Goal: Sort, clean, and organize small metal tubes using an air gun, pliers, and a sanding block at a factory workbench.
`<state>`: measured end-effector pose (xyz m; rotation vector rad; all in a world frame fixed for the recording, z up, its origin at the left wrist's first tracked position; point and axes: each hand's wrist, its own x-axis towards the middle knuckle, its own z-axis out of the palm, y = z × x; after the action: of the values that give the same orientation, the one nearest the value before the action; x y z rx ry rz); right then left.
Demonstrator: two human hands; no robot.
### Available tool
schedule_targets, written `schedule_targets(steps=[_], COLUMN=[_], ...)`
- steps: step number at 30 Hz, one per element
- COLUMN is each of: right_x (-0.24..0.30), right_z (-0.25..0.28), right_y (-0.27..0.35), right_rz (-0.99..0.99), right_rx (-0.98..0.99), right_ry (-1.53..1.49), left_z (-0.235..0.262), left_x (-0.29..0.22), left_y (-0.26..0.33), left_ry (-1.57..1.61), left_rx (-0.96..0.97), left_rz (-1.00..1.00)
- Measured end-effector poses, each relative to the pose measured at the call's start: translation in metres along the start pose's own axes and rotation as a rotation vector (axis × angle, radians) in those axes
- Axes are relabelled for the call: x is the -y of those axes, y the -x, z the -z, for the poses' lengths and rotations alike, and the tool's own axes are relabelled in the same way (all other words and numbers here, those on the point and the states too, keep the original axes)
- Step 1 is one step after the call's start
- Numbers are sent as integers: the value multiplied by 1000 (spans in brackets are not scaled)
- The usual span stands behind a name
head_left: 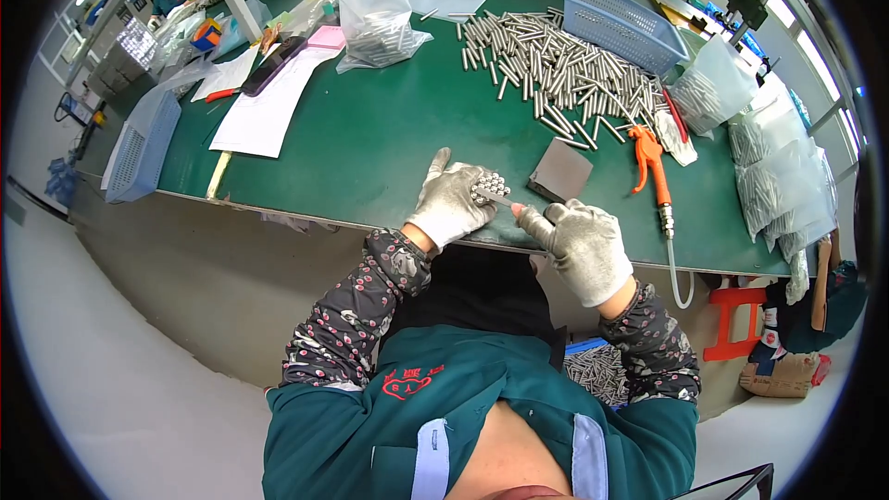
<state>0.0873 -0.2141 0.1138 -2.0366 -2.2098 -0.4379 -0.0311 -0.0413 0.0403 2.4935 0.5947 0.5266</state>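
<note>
My left hand [454, 196], in a grey-white glove, is closed around a bundle of metal pins [491, 187], their round ends turned to the right. My right hand [583, 245], also gloved, has its fingers curled, with a pink fingertip showing at the front. From that fingertip a thin grey metal piece [500, 199] reaches to the ends of the bundle; its exact kind is too small to make out. Both hands are over the table's near edge. Just beyond the right hand lies a dark grey-brown block [560, 170].
A heap of loose metal pins [556, 69] covers the far right of the green table [370, 139], beside a blue basket [620, 23]. An orange air gun [651, 162] with a hose lies right. Bags of pins [769, 171] line the right edge; papers [269, 111] lie left.
</note>
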Motion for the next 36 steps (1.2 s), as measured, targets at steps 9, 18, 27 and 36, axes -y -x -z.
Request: schedule_targets(steps=[9,18,27,36], right_x=[4,6,2,-13], right_z=[1,11,7,-2], right_y=[8,8,5,17], right_rz=[24,51,20,-32], right_rx=[34,80,49,-77], right_ry=[34,141,102,65], left_z=[1,-3,3,-2], left_x=[-1,2,-4,5], left_y=[1,-1,-3,-2], left_ry=[20,-29,-3,43], left_rx=[38,29,71,71], left_rz=[1,-22,31,7])
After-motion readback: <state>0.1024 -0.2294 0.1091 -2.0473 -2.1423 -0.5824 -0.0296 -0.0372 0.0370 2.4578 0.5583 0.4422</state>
